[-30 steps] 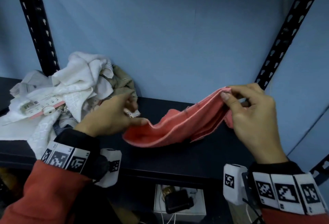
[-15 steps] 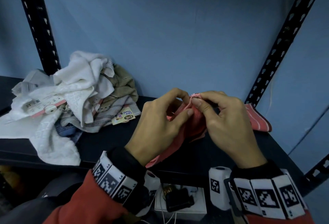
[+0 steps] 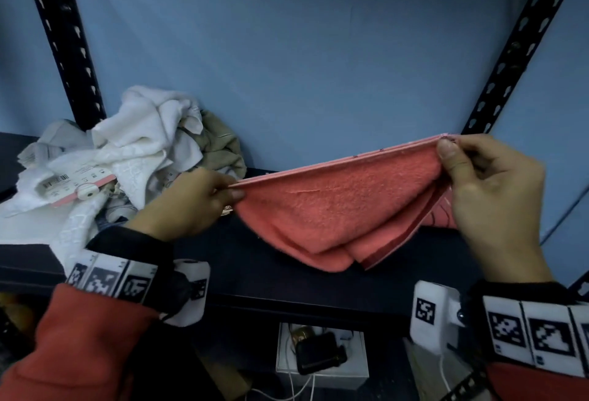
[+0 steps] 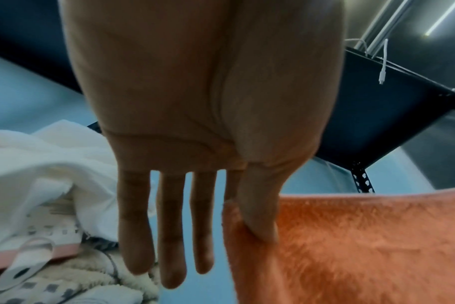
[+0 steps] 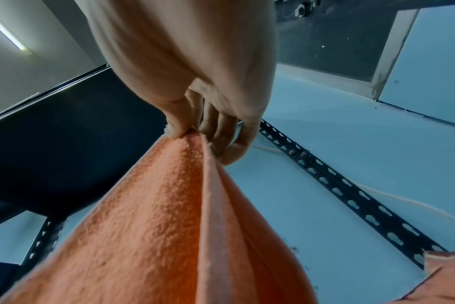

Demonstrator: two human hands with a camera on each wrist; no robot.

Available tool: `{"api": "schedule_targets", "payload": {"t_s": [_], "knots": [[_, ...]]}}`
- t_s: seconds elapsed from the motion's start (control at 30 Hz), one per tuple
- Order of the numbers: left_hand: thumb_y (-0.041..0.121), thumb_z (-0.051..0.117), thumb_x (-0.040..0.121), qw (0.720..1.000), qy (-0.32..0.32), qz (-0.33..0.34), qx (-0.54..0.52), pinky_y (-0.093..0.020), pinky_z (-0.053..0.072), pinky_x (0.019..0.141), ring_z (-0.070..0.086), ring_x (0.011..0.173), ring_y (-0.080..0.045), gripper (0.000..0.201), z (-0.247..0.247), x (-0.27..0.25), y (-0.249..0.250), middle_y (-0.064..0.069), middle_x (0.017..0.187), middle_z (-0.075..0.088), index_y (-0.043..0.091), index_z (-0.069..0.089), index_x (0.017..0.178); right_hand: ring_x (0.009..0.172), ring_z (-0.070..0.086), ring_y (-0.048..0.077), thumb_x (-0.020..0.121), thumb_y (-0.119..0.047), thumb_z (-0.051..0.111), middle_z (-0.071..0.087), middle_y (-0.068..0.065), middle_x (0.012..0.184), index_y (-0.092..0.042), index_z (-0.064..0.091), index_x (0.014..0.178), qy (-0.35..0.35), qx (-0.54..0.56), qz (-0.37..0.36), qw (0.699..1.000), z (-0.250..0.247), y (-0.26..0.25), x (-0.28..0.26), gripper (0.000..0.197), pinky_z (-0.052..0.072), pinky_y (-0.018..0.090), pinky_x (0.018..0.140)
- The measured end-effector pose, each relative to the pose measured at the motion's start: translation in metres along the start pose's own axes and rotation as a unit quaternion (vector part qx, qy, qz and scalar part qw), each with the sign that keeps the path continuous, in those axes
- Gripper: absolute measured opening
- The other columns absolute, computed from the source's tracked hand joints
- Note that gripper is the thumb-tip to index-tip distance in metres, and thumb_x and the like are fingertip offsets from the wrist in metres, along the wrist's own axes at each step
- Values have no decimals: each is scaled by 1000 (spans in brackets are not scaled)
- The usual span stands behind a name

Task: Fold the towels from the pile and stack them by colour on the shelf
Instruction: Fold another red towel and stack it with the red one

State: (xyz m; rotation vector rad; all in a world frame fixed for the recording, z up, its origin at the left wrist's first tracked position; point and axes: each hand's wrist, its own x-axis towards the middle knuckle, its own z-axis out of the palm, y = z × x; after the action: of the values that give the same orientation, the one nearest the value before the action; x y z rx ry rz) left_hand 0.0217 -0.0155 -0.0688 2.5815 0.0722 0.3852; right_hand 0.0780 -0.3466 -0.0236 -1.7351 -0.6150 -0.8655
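A coral towel [image 3: 334, 209], doubled over, hangs stretched between my two hands just above the dark shelf [image 3: 255, 282]. My left hand [image 3: 234, 190] pinches its left end between thumb and forefinger; the other fingers [image 4: 169, 236] point straight out. My right hand [image 3: 446, 148] pinches the right end, held higher, thumb in front. The wrist views show the same towel [image 4: 351, 246] [image 5: 169, 216] under each pinch. The pile [image 3: 127, 152] of white and beige towels lies crumpled at the shelf's left, beside my left hand.
A striped coral towel [image 3: 441, 215] lies on the shelf behind my right hand. Black perforated posts [image 3: 63, 43] [image 3: 516, 50] stand at both sides against a blue wall. Below the shelf sits a white box [image 3: 322, 359] with cables.
Half a second ago my hands met at the middle with the towel bunched. They have since drawn apart, left hand leftward, right hand up and right, pulling the doubled towel taut.
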Motion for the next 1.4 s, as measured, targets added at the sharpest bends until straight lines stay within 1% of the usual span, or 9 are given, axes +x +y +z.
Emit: {"api": "schedule_targets", "payload": {"t_s": [0.07, 0.2, 0.4, 0.5, 0.63, 0.77, 0.93, 1.27, 1.4], "knots": [[40, 72, 89, 1000, -10, -9, 13, -34, 51, 79, 68, 85, -18, 16, -3, -2, 1, 1, 83, 72, 25, 70, 84, 74, 65, -9, 96, -14, 67, 70, -30, 78, -32, 68, 87, -34, 18, 12, 999, 5, -3, -2, 21, 47, 8, 73], [72, 74, 70, 992, 19, 70, -106, -24, 53, 90, 64, 104, 4, 53, -6, -12, 29, 19, 107, 69, 34, 67, 105, 79, 71, 2, 89, -11, 74, 76, -13, 87, -25, 74, 90, -99, 69, 27, 992, 25, -17, -12, 15, 52, 16, 77], [39, 78, 87, 958, 72, 182, -208, -32, 58, 76, 73, 80, -6, 22, 9, -26, 88, 11, 87, 77, 26, 73, 104, 59, 64, 25, 97, -15, 66, 73, 7, 71, -17, 54, 95, -214, 115, 55, 969, 64, -36, -40, 12, 46, 34, 53], [35, 79, 85, 948, 106, 175, -245, -40, 56, 69, 71, 72, -14, 15, 13, -23, 84, 5, 78, 75, 22, 75, 92, 76, 72, 20, 100, -12, 60, 76, 3, 81, -14, 59, 93, -238, 120, 47, 963, 65, -40, -43, 8, 53, 41, 68], [20, 80, 84, 923, 92, 173, -332, -39, 59, 73, 73, 77, -18, 11, 11, -19, 74, -1, 80, 76, 13, 75, 91, 96, 71, 14, 98, -13, 65, 73, -6, 93, -17, 66, 96, -278, 107, 32, 954, 60, -44, -41, 4, 57, 38, 86], [16, 78, 84, 892, 133, 177, -393, -37, 59, 75, 73, 78, -19, 11, 4, -20, 74, -2, 80, 75, 11, 73, 92, 93, 66, 10, 91, -22, 74, 69, -10, 93, -20, 69, 99, -278, 29, -5, 960, 62, -44, -42, 9, 50, 20, 81], [9, 75, 86, 872, 241, 176, -389, -28, 56, 76, 67, 79, -10, 12, -15, -16, 58, 2, 83, 71, 18, 68, 92, 88, 56, 12, 93, -21, 68, 58, -11, 84, -19, 73, 91, -300, -88, -54, 948, 70, -9, -44, 6, 44, 34, 82], [7, 68, 94, 863, 346, 71, -362, -22, 56, 62, 64, 68, -1, 19, -41, -10, -12, 17, 71, 71, 25, 66, 88, 74, 68, 5, 92, -13, 72, 73, -11, 82, -31, 81, 92, -346, -100, 80, 929, 32, 40, -30, 20, 53, 27, 74], [7, 70, 92, 871, 329, 76, -356, -20, 53, 60, 62, 64, -2, 16, -34, -7, -6, 15, 68, 70, 22, 66, 89, 88, 66, -8, 92, -11, 71, 75, -21, 90, -29, 78, 106, -316, -121, 108, 935, 20, 53, -29, 24, 47, 7, 77]]}}
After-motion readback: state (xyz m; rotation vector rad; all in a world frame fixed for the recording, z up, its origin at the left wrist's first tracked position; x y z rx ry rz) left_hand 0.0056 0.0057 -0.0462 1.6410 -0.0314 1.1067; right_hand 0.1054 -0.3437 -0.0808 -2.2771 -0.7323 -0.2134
